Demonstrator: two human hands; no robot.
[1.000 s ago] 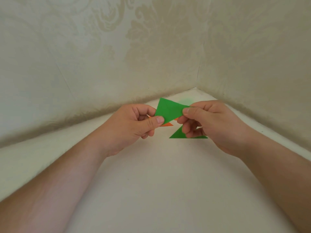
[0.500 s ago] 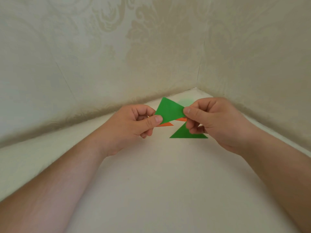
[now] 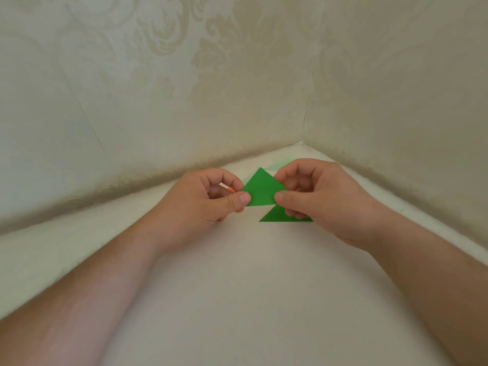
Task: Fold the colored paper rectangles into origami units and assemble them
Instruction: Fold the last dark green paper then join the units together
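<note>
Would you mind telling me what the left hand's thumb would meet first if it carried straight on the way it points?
The left hand points its thumb rightward along the green folded paper it pinches; going on, it would likely meet the right hand thumb tip pinching the opposite edge, though depth is uncertain.

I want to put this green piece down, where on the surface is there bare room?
Bare patches: the wide stretch between your forearms, nearer you than the lying green triangle, and the strip left of the left hand along the wall. Crowded: the corner, where both hands pinch the held green piece, right hand over the lying triangle.
</note>
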